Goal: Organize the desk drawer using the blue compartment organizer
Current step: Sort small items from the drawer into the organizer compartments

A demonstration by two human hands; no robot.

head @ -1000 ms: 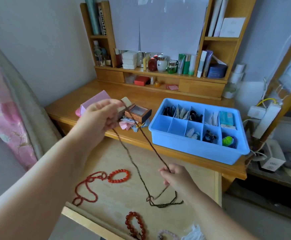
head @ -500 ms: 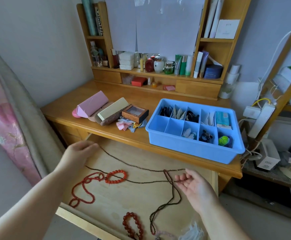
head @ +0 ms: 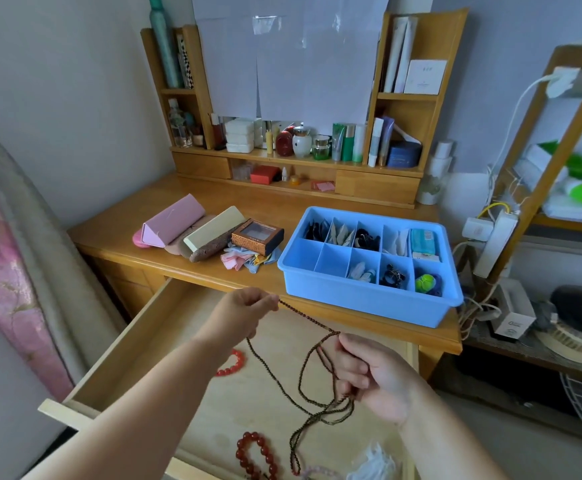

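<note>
Now the left hand [head: 239, 315] pinches a thin dark bead strand [head: 308, 372] at its fingertips [head: 273, 301], while the right hand [head: 374, 377] grips its loops over the open wooden drawer [head: 137, 348]. Just beyond, the blue plastic organizer [head: 369, 299] sits on the desk [head: 116, 237].

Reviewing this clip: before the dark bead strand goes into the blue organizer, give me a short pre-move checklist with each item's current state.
1. Left hand pinches the dark bead strand at one end: ok.
2. Right hand grips the gathered loops: ok.
3. Strand fully gathered: not ok, loops hang below the right hand toward the open drawer.
4. Free compartment in the blue organizer: ok, the two front-left cells look empty.
5. Strand free of the red bead bracelet in the drawer: cannot tell, the low loop ends close beside it.
6. Path from the hands to the organizer: ok, nothing stands between.
</note>
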